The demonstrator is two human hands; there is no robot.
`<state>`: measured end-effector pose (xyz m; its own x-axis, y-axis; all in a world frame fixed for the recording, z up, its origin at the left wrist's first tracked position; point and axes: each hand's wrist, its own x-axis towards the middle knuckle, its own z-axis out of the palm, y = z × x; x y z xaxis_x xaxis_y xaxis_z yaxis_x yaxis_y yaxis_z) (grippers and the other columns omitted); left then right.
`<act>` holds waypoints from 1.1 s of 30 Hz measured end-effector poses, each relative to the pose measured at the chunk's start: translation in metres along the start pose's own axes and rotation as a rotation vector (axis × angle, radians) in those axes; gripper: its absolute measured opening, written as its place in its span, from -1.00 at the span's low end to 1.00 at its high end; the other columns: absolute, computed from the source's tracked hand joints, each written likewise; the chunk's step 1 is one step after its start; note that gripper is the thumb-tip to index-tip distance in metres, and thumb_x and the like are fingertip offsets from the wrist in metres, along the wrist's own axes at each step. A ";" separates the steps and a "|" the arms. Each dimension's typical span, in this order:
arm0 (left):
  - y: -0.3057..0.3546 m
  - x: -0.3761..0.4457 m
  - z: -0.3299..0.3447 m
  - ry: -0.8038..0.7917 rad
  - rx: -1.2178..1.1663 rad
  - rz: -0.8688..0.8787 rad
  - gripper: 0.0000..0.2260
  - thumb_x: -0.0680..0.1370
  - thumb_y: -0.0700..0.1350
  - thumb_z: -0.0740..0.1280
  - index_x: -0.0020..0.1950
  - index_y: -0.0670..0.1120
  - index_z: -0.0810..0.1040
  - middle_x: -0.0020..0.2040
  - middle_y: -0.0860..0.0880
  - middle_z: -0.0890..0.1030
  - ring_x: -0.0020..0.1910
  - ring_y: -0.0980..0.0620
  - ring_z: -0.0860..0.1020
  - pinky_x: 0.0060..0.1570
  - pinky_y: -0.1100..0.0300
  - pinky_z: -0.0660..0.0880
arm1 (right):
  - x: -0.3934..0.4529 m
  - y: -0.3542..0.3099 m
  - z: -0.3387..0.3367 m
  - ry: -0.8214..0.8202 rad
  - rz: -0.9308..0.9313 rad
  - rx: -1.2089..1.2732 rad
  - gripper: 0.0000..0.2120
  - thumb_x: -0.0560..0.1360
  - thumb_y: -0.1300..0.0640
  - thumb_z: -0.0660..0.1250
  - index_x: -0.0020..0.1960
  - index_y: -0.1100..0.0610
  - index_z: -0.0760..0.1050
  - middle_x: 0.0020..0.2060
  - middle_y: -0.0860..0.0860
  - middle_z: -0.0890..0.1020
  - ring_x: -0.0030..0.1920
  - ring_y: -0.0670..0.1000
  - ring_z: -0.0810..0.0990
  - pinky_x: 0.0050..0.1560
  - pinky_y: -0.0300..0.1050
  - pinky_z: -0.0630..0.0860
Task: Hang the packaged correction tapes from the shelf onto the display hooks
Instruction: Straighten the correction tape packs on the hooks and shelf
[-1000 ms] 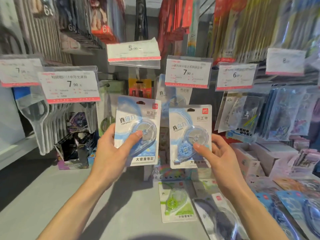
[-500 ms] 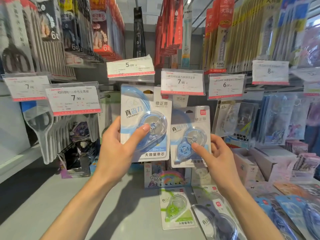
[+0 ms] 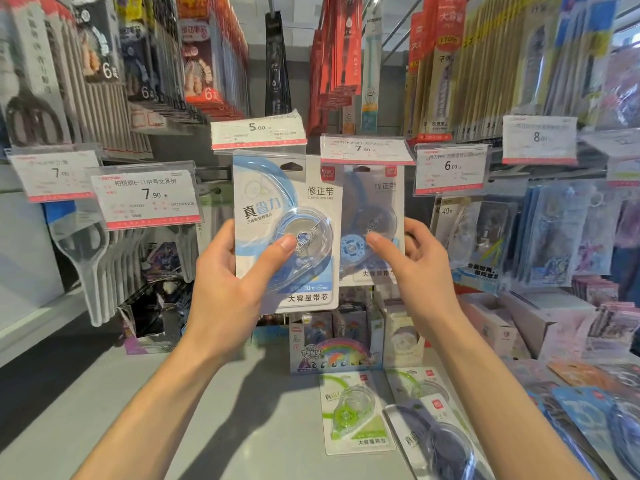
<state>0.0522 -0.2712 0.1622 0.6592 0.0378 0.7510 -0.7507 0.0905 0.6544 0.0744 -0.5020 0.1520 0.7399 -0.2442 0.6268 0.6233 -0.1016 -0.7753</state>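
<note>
Left hand [image 3: 221, 289]: I pinched the light-blue correction tape pack [image 3: 285, 233], thumb across its blister.
Right hand [image 3: 420, 271]: I gripped the darker pack [image 3: 375, 216], just behind it.
Position: both sat beneath the price tags [image 3: 258, 131].
Shelf [image 3: 263, 427]: the green pack [image 3: 353, 412] lay flat.

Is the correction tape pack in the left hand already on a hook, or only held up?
Cannot tell. The left hand grips the pack upright under the 5.00 price tag; its hang hole looks empty, but the hook is hidden.
</note>
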 end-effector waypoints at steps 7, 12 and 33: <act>-0.001 0.002 -0.002 0.004 0.028 -0.007 -0.72 0.53 -0.02 0.46 0.24 0.04 0.60 0.13 0.14 0.74 0.12 0.13 0.70 0.07 0.30 0.58 | 0.012 0.005 0.005 0.010 0.031 -0.017 -0.71 0.52 0.07 0.52 0.20 -0.01 0.55 -0.02 -0.19 0.77 -0.03 -0.19 0.74 -0.14 -0.42 0.56; -0.002 0.003 -0.005 0.005 0.048 -0.015 -0.73 0.53 -0.02 0.46 0.22 0.07 0.60 0.12 0.16 0.74 0.12 0.13 0.70 0.08 0.28 0.59 | 0.019 0.018 0.008 0.043 0.058 -0.085 -0.70 0.51 0.07 0.52 0.21 -0.03 0.57 -0.01 -0.11 0.77 -0.03 -0.18 0.73 -0.12 -0.33 0.62; -0.024 0.002 -0.003 -0.078 0.151 -0.112 -0.69 0.44 0.08 0.45 0.17 0.10 0.60 0.06 0.24 0.74 0.04 0.22 0.71 -0.01 0.36 0.58 | 0.027 0.043 0.006 -0.034 0.145 -0.311 -0.83 0.59 -0.05 0.42 0.17 -0.11 0.58 -0.17 -0.28 0.71 -0.15 -0.28 0.68 -0.20 -0.40 0.59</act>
<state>0.0714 -0.2699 0.1478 0.7383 -0.0415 0.6732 -0.6744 -0.0608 0.7358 0.1222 -0.5072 0.1360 0.8261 -0.2462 0.5069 0.4082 -0.3586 -0.8395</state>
